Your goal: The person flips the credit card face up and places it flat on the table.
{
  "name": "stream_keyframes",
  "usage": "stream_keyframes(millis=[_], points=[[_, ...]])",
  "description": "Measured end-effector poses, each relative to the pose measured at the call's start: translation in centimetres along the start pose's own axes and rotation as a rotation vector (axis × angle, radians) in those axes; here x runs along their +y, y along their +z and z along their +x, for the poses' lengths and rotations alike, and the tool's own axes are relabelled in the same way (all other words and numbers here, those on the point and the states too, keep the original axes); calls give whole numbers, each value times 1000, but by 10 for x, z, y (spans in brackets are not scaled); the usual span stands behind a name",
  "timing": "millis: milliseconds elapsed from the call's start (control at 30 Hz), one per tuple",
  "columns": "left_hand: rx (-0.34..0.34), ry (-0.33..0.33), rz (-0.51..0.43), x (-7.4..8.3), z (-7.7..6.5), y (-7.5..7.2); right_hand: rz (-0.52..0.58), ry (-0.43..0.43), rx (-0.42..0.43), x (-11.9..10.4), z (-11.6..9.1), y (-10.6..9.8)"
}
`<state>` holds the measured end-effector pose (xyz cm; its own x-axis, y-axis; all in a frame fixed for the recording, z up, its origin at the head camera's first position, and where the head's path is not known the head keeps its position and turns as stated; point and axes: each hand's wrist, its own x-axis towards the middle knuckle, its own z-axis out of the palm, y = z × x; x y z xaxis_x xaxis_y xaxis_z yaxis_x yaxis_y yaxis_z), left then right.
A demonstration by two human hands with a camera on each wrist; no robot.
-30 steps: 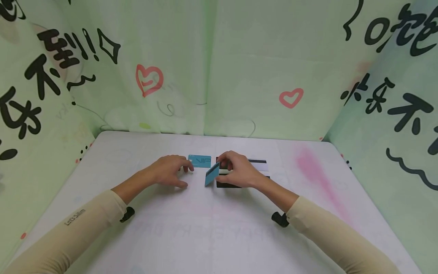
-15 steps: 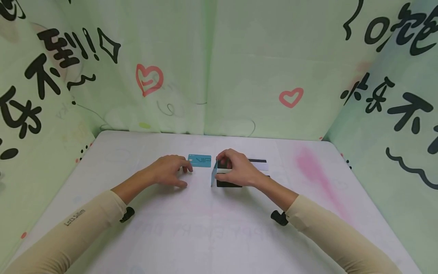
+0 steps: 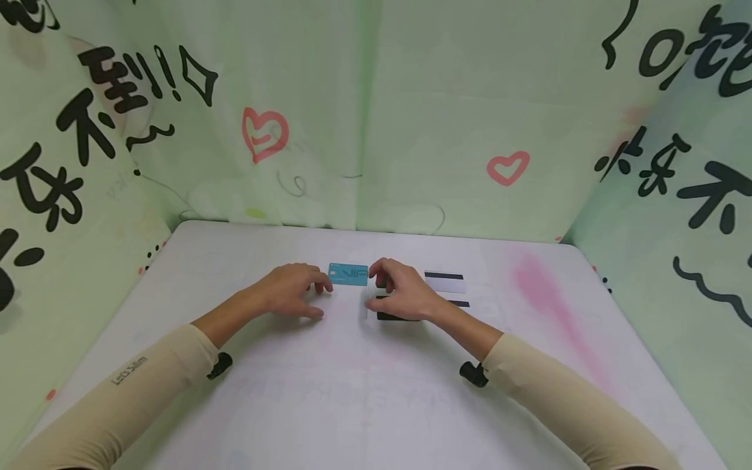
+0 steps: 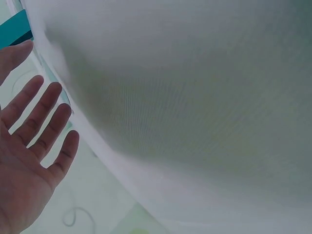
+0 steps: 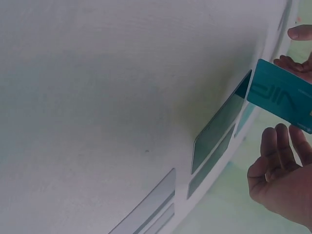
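Observation:
A blue card marked VIP (image 3: pixel 348 274) lies flat on the white table. Beside its left end hovers my left hand (image 3: pixel 292 290), fingers loosely bent and holding nothing; the left wrist view shows the palm with fingers spread. My right hand (image 3: pixel 405 291) pinches a second blue card (image 5: pixel 280 95) by its edges, between thumb and finger. That card stands almost edge-on in the head view; the right wrist view shows its VIP face. In the left wrist view its dark-striped back (image 4: pixel 15 30) shows beyond the left thumb. A black card (image 3: pixel 397 317) lies partly hidden below the right hand.
Right of the right hand lies a white card with a black stripe (image 3: pixel 444 282). Another striped card (image 3: pixel 461 304) sits just nearer, partly covered by the wrist. Green cloth walls (image 3: pixel 423 117) enclose the table's back and sides.
The card in my right hand has turned from showing its striped blue back to nearly edge-on. The right hand has shifted slightly left. My left hand stays about where it was.

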<state>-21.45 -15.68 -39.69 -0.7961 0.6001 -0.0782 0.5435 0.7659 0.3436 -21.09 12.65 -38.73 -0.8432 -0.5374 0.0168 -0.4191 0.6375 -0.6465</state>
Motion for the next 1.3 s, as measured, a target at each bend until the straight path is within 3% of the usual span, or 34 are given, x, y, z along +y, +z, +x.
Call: stream_keyframes(millis=[567,1000,1300], points=[[40,25,-72,11,1,-8,4,6,-18,4,4,9],[44,24,-101,10,-1,-10,-3,13,-27,13,7,17],[45,31,-104,12,1,-12,-81,-17,-31,14,10,24]])
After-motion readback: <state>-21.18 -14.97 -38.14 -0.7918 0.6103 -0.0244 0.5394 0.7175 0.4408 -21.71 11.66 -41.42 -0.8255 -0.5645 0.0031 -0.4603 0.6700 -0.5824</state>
